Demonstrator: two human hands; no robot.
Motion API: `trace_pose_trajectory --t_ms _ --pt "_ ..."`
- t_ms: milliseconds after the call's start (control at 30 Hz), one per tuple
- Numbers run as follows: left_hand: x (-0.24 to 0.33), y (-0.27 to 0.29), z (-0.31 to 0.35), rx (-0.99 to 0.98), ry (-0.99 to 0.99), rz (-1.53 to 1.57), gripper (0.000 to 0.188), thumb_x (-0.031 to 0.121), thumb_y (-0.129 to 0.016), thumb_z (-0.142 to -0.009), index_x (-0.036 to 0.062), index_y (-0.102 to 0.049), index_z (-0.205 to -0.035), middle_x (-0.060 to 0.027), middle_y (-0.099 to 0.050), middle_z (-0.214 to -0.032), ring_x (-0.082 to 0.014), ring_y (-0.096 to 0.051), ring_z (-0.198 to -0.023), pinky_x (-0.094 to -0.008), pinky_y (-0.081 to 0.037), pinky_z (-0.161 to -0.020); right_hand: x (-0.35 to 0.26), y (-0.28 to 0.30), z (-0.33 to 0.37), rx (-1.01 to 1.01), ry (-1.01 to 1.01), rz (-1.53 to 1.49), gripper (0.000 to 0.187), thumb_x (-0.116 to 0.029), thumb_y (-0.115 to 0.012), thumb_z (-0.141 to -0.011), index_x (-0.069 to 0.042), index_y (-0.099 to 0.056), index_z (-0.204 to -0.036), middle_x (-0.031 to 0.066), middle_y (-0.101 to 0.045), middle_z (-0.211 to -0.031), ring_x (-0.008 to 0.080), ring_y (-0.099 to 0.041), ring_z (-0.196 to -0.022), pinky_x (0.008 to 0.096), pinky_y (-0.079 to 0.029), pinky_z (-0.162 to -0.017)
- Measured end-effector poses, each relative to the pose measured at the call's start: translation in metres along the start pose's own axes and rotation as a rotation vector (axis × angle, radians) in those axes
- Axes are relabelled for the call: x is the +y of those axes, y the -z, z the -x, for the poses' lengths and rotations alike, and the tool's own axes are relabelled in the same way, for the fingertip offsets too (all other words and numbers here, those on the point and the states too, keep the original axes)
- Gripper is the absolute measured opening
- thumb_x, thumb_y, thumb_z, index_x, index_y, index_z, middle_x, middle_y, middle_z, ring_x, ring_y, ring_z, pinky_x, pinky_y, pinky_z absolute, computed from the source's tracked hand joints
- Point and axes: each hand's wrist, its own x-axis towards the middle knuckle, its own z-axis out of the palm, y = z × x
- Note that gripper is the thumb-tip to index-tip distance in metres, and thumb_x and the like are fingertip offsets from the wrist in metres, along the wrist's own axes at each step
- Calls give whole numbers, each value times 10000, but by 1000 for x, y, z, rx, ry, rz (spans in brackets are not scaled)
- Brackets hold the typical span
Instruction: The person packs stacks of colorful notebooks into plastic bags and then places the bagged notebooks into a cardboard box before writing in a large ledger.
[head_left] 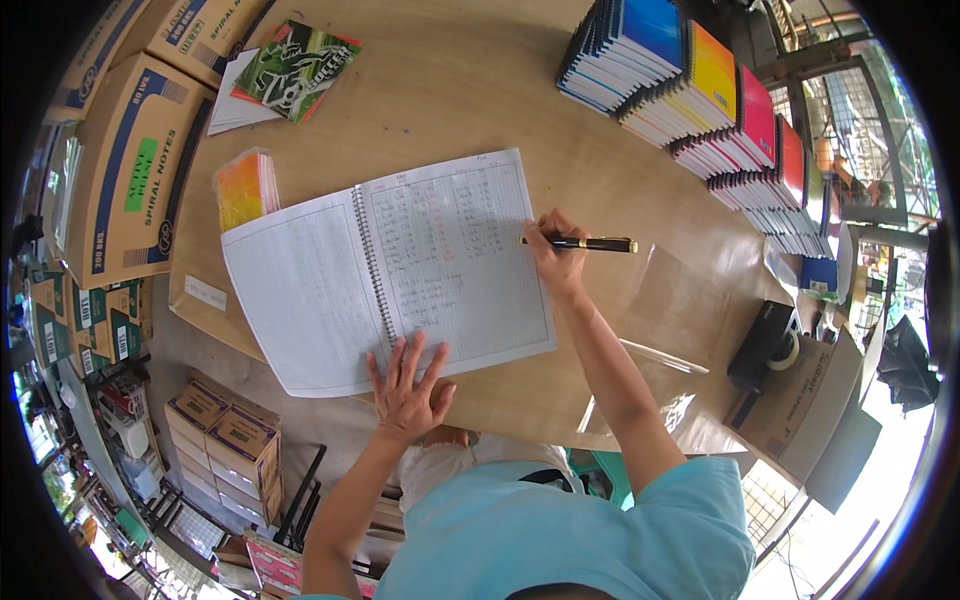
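Observation:
A large spiral notebook (480, 310) lies open on the brown table (440, 100). Handwritten columns in dark and red ink fill the upper part of its right page, with a few lines below them. My left hand (408, 390) rests flat with fingers spread across the notebook's lower edge, beside the wire spiral. At the right page's outer edge, my right hand (558, 255) is closed around a black pen (595, 244) with gold trim. The pen lies almost level, one end pointing out to the right. Its other end is over the page margin.
Stacks of colored spiral notebooks (700, 110) stand at the back right. Cardboard boxes (130, 170) line the left side. A green booklet (297, 70) and an orange-yellow pack (247, 188) lie beyond the notebook. Right of me are a black tape dispenser (763, 345) and an open carton (790, 395).

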Motion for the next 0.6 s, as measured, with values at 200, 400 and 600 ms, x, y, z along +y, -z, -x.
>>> trace_pose_trajectory --t_ms 200,400,600 --pt "-1 0 -2 10 -11 -6 562 495 -505 -910 219 -541 -1398 -109 -386 -1522 -322 -282 -1435 -616 -36 -1160 18 2 5 -37 60 27 361 -12 -671 -809 -36 -377 -601 10 -380 -505 80 -338 -504 288 -286 -453" --pt "-1 0 -1 39 -12 5 562 495 -513 -904 217 -549 -1391 -103 -389 -1522 -317 -283 -1434 -610 -34 -1163 6 10 -11 50 -89 -180 325 -30 -657 -837 -58 -419 -617 -9 -445 -530 60 -385 -492 259 -301 -445" --pt "0 0 -1 23 17 29 527 494 -471 -931 260 -542 -1398 -74 -405 -1520 -277 -283 -1436 -601 1 -1167 -12 6 -53 126 -236 -415 242 -117 -691 -892 -63 -501 -752 -12 -523 -584 53 -476 -504 227 -339 -457"
